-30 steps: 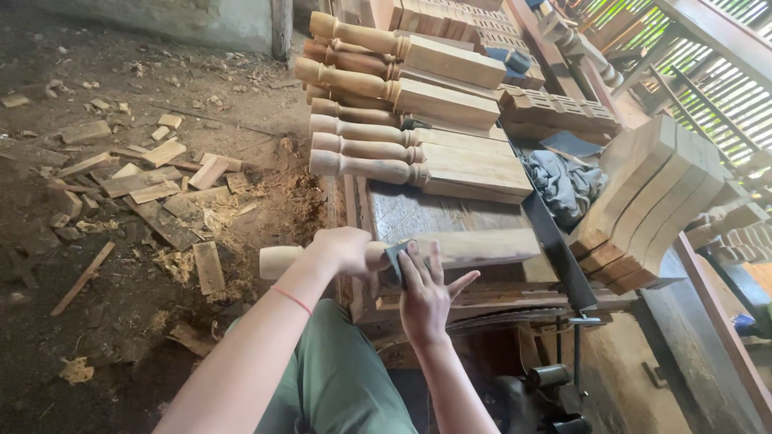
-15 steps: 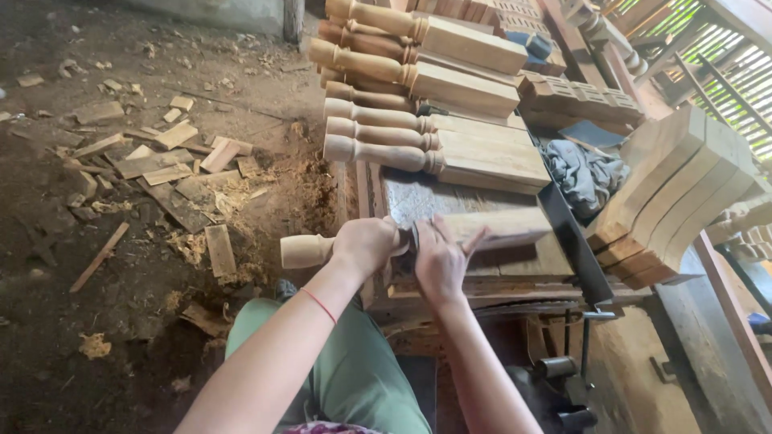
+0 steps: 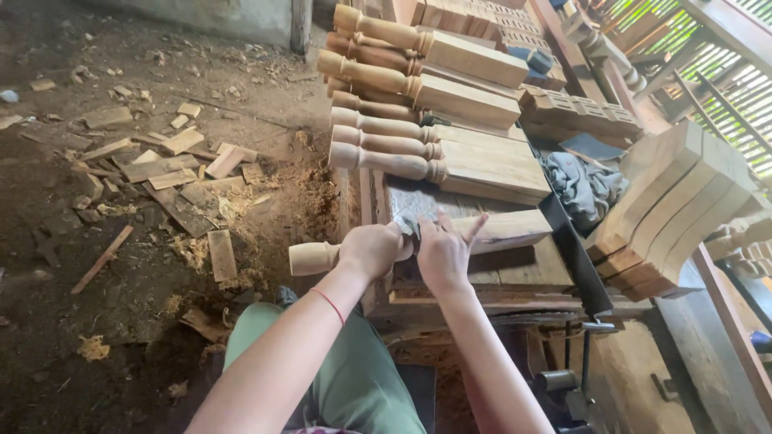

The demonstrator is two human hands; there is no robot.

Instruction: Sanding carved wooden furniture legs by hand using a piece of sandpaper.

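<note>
Several turned legs (image 3: 438,88) stacked on counter (image 3: 555,269), beyond clamped leg (image 3: 498,231). Stack of curved blocks (image 3: 675,201) to right of clamped leg; grey cloth (image 3: 585,186) between stack and turned legs. Clamped leg lies across counter front edge, round end jutting left over dirt floor (image 3: 104,321). Wood offcuts (image 3: 177,165) on floor, well left of it. Left hand (image 3: 371,251) wrapped shut around leg's turned part. Right hand (image 3: 442,253) just beside, fingers spread, pressing what looks like sandpaper (image 3: 408,226) on leg.
</note>
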